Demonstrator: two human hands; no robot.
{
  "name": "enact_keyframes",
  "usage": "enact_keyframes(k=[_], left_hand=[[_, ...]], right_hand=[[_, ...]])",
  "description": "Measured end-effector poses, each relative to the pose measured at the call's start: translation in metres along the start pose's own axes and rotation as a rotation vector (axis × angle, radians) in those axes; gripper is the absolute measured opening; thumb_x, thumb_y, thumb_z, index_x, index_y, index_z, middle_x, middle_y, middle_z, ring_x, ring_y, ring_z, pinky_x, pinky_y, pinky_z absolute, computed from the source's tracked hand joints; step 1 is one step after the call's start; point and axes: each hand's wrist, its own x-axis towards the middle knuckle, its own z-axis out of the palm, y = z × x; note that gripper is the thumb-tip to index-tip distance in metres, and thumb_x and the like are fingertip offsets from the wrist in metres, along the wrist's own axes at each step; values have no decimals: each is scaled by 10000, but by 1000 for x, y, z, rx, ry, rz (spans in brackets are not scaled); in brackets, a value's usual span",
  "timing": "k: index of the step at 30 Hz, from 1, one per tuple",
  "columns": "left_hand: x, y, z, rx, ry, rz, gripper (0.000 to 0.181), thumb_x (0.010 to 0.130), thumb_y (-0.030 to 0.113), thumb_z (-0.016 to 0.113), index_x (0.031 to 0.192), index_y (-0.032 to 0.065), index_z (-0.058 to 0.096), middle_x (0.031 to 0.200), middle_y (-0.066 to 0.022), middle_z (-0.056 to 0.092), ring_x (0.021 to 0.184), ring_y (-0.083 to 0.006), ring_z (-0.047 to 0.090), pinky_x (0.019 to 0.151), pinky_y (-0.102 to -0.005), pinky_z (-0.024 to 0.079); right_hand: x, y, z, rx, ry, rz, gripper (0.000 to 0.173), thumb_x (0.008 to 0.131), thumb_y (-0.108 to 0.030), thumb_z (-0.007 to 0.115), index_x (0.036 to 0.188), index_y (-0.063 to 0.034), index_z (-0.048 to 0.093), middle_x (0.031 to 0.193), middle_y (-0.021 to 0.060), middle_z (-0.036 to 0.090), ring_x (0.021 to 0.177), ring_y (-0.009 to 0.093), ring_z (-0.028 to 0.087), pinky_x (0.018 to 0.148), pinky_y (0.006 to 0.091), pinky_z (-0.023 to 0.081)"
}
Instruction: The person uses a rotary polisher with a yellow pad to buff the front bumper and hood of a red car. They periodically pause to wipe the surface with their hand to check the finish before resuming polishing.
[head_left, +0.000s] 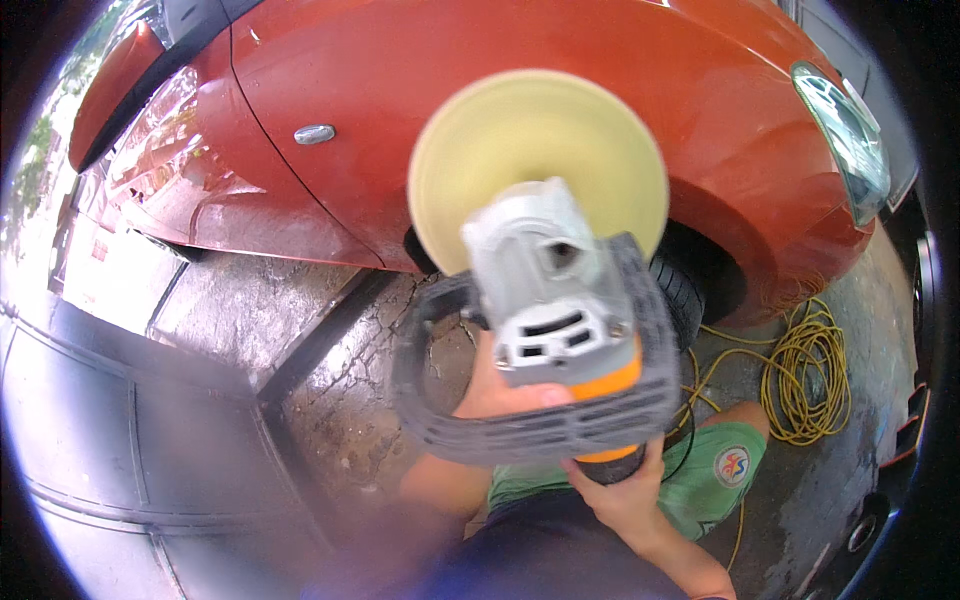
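A rotary car polisher (547, 277) with a silver metal head, orange body and black loop handle fills the middle of the view. Its round yellow pad (536, 142) looks blurred and overlaps the red front fender (360, 67) of a car; contact with the paint cannot be made out. My left hand (499, 394) grips the polisher's body below the metal head, partly hidden by the loop handle. At the rear end of the tool, my right hand (622, 487) is wrapped around the dark grip. The front tyre (679, 300) shows behind the handle.
Coiled yellow cord (806, 382) lies on the concrete floor at the right, with a strand running towards me. A clear headlight (847, 142), a side marker lamp (314, 134) and a red side mirror (112, 97) belong to the car. Metal gate panels (135, 442) stand at the lower left.
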Motion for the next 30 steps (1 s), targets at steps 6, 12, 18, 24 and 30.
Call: enact_keyframes(k=[6,12,18,24,30], left_hand=[[1,-1,-41,-38,102,149,1058,739,595,825,1490,-35,426,1340,-252,612,1199,-387,648,1009,-516,561],[-12,-8,-70,-6,204,220,1221,725,769,778,1562,-17,365,1390,-293,577,1232,-437,633,996,-574,582],[-28,-18,-89,-155,365,293,1282,687,874,729,1534,-25,388,1307,-313,631,1110,-435,706,911,-551,630],[-39,-32,-110,-255,327,313,1289,696,880,722,1543,-29,375,1372,-331,587,1146,-448,694,889,-567,634],[-17,-41,-63,-291,144,146,1147,708,696,794,1503,-40,418,1346,-275,614,1156,-393,683,942,-520,596]], right_hand=[[30,-28,22,-103,-135,-31,1110,702,-248,984,1539,44,317,1298,280,653,1133,372,725,944,437,588],[44,-28,39,-188,-183,-131,1040,731,-300,952,1509,65,364,1076,274,727,910,399,773,761,438,635],[51,-35,48,-280,-268,-127,1009,745,-360,922,1503,50,396,1035,281,727,847,405,768,718,456,633],[55,-43,49,-356,-284,-165,1005,739,-361,919,1511,28,407,1034,258,732,844,393,767,705,456,630],[24,-17,21,-307,-102,-90,956,764,-348,916,1506,4,429,1057,250,730,873,387,769,732,451,626]])
